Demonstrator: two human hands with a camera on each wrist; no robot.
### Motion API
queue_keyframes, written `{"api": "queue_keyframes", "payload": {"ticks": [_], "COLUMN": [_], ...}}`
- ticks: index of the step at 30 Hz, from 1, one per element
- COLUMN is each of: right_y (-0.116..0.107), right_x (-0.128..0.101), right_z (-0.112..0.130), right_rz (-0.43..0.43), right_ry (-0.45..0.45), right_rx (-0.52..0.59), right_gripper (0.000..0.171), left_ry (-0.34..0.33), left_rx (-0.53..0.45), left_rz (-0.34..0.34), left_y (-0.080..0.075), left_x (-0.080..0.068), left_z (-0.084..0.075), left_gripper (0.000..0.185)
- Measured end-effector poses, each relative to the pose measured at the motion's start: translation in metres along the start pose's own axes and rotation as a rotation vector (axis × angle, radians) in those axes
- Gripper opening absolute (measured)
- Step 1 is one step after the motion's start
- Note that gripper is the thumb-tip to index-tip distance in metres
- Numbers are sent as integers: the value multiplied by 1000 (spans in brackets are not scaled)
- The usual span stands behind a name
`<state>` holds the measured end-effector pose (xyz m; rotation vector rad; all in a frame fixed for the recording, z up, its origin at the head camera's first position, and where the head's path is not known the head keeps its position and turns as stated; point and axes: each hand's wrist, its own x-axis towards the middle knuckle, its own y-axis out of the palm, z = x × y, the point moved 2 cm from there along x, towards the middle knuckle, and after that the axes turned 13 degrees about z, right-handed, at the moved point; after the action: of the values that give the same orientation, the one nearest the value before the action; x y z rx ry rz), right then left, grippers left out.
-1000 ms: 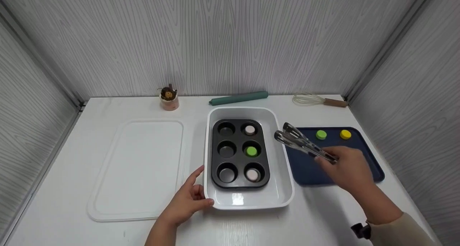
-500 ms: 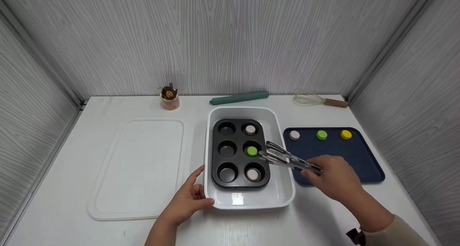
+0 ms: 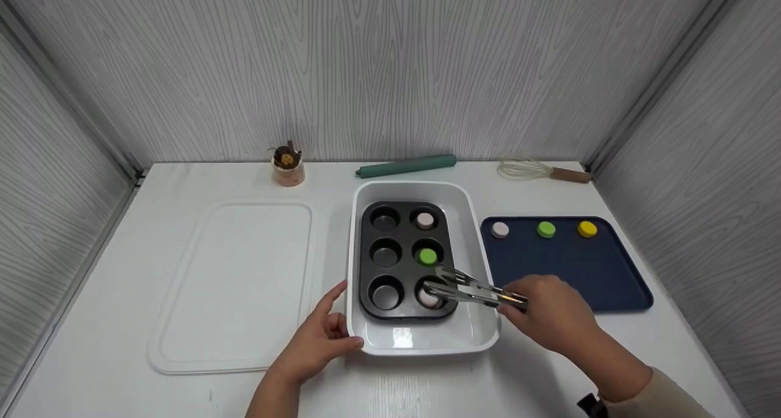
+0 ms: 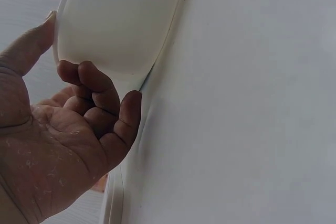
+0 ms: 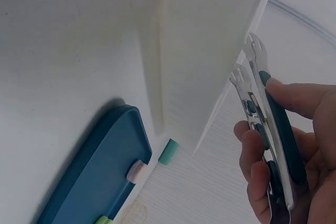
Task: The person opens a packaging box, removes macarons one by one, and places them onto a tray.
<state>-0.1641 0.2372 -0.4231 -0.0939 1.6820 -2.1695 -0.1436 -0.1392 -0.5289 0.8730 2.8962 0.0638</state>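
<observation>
A pair of slim metal tongs with dark teal handles (image 3: 473, 289) is held in the right hand (image 3: 549, 317), the grip closed round the handle end with fingers (image 5: 257, 166) curled over one arm and the thumb on the other. The tong tips are lowered into the near right cup of the black six-cup muffin tin (image 3: 406, 260), where a pale pink round disc (image 3: 428, 297) lies; the tips are seen on either side of it, but whether they touch it cannot be told. A green round disc (image 3: 428, 257) is seen in the middle right cup and another pale pink disc (image 3: 424, 221) in the far right cup; the three left cups hold nothing visible.

The tin is seated inside a white rectangular plastic tub (image 3: 482, 326) on the white worktop (image 3: 537, 375). The near left corner of the tub is braced by the left hand (image 3: 320, 342): the thumb is laid along the near wall, the forefinger reaches up beside the left wall, and the remaining fingers (image 4: 100, 93) are curled under against the corner.

To the right of the tub, a dark blue rectangular tray (image 3: 610, 277) carries a pink disc (image 3: 500, 229), a green disc (image 3: 546, 229) and a yellow disc (image 3: 587, 229) in a row along its far edge. A flat white lid (image 3: 238, 284) lies left of the tub. Along the back wall are ranged a small cup with a brown figure (image 3: 287, 166), a teal rolling pin (image 3: 406, 166) and a wire whisk with a wooden handle (image 3: 540, 171).
</observation>
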Motion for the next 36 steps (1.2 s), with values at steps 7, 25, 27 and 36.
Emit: {"api": "queue_keyframes", "payload": {"ticks": [7, 25, 27, 36], "right_y": [3, 13, 14, 19], "right_x": [2, 9, 10, 8], "right_z": [6, 15, 16, 13], "right_rz": [43, 23, 24, 3], "right_ry": [9, 16, 21, 9], "right_rx": [-27, -51, -59, -57], "right_gripper": [16, 7, 8, 7], "left_ry": [-1, -10, -16, -25], "left_rx": [-5, 7, 10, 18], "left_rz": [3, -3, -6, -7], "left_y": [0, 1, 1, 0], "left_x": [0, -1, -1, 0], "left_z": [-1, -2, -2, -2], "left_gripper": [110, 109, 109, 109]}}
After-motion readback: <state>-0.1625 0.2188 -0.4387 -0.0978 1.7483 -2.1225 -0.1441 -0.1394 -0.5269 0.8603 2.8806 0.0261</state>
